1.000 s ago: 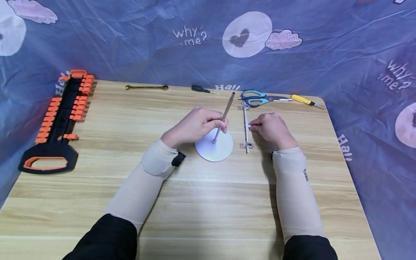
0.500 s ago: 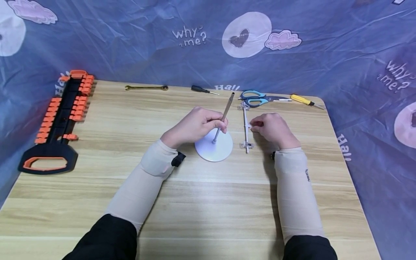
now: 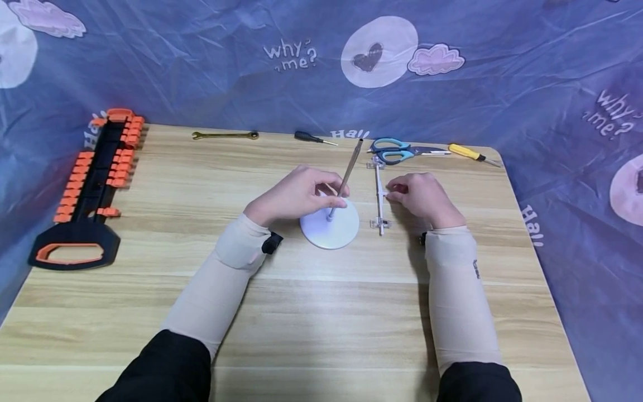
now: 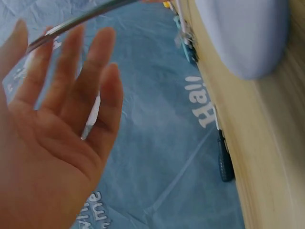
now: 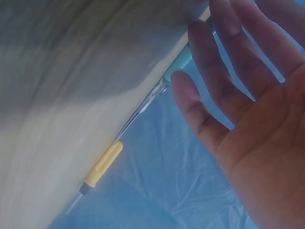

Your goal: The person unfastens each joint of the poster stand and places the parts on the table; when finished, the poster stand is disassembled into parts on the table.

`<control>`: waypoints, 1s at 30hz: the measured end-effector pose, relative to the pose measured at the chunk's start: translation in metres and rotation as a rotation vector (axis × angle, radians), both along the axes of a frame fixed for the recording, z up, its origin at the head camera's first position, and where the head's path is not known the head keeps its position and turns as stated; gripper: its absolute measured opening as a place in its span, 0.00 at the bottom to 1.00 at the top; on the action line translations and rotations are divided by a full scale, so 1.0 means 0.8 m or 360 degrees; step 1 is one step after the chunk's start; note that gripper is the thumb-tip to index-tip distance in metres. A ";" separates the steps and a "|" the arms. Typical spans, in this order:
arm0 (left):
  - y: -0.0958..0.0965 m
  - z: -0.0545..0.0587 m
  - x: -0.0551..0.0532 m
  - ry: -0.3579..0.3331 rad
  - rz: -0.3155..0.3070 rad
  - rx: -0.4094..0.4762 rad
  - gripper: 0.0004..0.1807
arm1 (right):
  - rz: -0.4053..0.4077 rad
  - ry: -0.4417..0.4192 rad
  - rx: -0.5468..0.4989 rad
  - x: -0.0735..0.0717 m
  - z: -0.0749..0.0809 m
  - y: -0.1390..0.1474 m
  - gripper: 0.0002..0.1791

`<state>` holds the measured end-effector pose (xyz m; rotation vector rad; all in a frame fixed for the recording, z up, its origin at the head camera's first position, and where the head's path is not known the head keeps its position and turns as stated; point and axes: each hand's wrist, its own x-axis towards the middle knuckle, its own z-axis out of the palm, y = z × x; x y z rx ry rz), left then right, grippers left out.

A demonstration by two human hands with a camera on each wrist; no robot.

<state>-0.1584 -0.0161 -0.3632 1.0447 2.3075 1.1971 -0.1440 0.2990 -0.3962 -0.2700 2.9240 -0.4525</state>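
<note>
We saw a metal rod rising from the middle of a white disc, which lay flat on the wooden bench. The left hand was around the rod above the disc, its fingers spread and mostly straight, the thumb and index finger lying nearest the metal; we could not tell how firmly they touched it.

To the right of the disc we noticed a white bar with a clear clip near each end. The right hand was at the bar's short side peg, thumb and index fingertips slightly parted there, the other fingers apart; whether they touched the peg we could not tell.

Along the bench's far edge we saw a wrench, a black screwdriver, blue-handled scissors near the bar's far end, and a yellow screwdriver.
</note>
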 end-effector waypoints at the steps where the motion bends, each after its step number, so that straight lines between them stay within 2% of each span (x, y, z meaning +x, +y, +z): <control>1: 0.000 -0.002 -0.001 0.0004 -0.0001 -0.0054 0.16 | 0.0001 -0.0002 -0.0001 0.000 0.000 0.000 0.15; 3: 0.000 -0.008 -0.004 0.0018 0.0005 -0.0185 0.26 | 0.0001 -0.0010 -0.0005 0.000 0.001 -0.001 0.15; 7: 0.001 -0.022 -0.007 0.0112 0.0053 -0.0446 0.47 | 0.0005 -0.0018 -0.0010 0.000 0.003 -0.002 0.15; 10: 0.001 -0.033 -0.009 0.0161 0.0110 -0.0565 0.57 | 0.0009 -0.0023 -0.0012 0.000 0.004 -0.002 0.15; 13: 0.000 -0.040 -0.010 0.0155 0.0124 -0.0648 0.64 | 0.0009 -0.0030 -0.0017 0.000 0.004 -0.001 0.15; 17: -0.002 -0.046 -0.011 0.0121 0.0065 -0.0746 0.70 | 0.0022 -0.0018 -0.0020 0.000 0.005 -0.002 0.14; 23: -0.001 -0.049 -0.012 0.0159 -0.0026 -0.0854 0.74 | 0.0021 -0.0022 -0.0016 0.000 0.006 -0.003 0.13; 30: -0.001 -0.054 -0.010 0.0201 -0.0074 -0.0892 0.77 | -0.0001 -0.0056 -0.0020 0.001 0.005 -0.003 0.14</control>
